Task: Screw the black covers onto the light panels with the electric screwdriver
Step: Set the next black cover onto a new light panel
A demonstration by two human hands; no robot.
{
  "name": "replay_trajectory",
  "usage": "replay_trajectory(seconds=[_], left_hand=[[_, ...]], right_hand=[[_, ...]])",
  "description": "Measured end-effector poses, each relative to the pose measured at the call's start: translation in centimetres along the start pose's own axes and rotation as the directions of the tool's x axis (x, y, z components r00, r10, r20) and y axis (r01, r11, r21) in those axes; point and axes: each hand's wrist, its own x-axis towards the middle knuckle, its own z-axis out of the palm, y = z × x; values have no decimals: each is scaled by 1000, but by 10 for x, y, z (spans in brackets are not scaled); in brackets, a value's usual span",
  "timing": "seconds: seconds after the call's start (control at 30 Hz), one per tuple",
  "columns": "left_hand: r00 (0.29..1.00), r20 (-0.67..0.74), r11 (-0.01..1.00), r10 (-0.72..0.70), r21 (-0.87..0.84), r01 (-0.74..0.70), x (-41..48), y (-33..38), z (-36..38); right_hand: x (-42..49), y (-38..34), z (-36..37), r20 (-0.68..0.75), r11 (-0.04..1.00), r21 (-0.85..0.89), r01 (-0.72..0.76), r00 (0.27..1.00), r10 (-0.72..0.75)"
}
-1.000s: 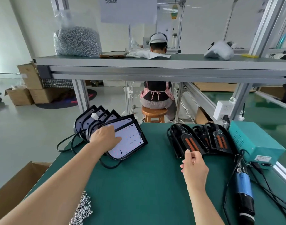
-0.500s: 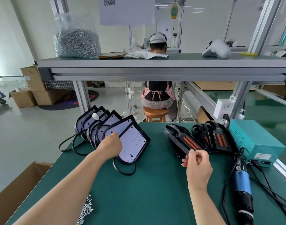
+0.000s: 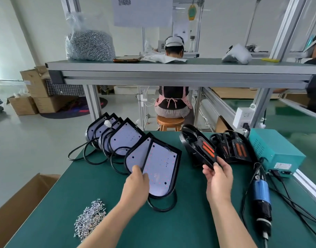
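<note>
My left hand (image 3: 137, 187) grips the near edge of a white light panel (image 3: 160, 169) in a black rim, tilted up off the green table (image 3: 180, 221), its black cable looped beneath. Another panel sits right behind it, and several more panels (image 3: 117, 138) lean stacked at the table's back left. My right hand (image 3: 219, 179) pinches the near end of a black cover (image 3: 198, 147) with orange inserts, lifted from the pile of covers (image 3: 232, 147). The electric screwdriver (image 3: 261, 197), blue and black, lies on the table at the right. A heap of loose screws (image 3: 90, 217) lies at the front left.
A teal power box (image 3: 273, 149) stands at the back right with cables trailing to the screwdriver. An overhead shelf (image 3: 171, 72) carries a bag of screws (image 3: 90, 44). A cardboard box (image 3: 15, 203) sits left of the table. A person sits on a stool beyond.
My left hand has drawn the front light panel toward me, away from the stack. My right hand has lifted a black cover off the pile and brought it nearer.
</note>
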Motion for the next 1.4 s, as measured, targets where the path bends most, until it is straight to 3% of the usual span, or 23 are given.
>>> replay_trajectory(seconds=[0.1,0.2,0.3,0.37,0.63,0.8,0.93,1.03,1.2,1.27,1.33,1.4], left_hand=[[997,80,999,14,-49,-10,-16,-3,7],[986,168,993,-14,-115,34,-24,-4,13],[977,206,966,-50,-238,99,-36,-2,19],[980,184,943,-81,-303,135,-43,-2,23],[989,127,935,-80,-334,118,-52,3,29],[996,81,993,37,-114,-28,-69,5,43],[992,124,998,31,-51,-25,-69,7,46],[989,149,996,21,-86,-8,-68,7,45],[995,94,974,-17,-224,37,-72,5,45],[997,83,974,-2,-224,21,-73,3,45],[998,66,976,3,-219,11,-73,3,45],[999,50,976,11,-217,0,-75,3,45]], right_hand=[[-5,-6,5,168,1000,-14,-10,986,12],[-7,-15,4,336,980,-160,120,940,-61],[-5,-19,-5,424,874,-395,283,900,-100],[-5,-20,-11,469,815,-458,354,876,-117],[-12,-14,-2,528,698,-554,454,840,-127],[-12,-3,-4,563,532,-671,516,822,-87],[-25,3,4,476,496,-741,452,875,-86],[-29,2,6,470,491,-749,445,879,-80],[-29,5,10,503,335,-775,536,844,-187],[-25,6,7,439,443,-766,467,882,-172],[-20,3,5,324,669,-695,264,945,-37],[-18,0,2,266,781,-608,139,963,35]])
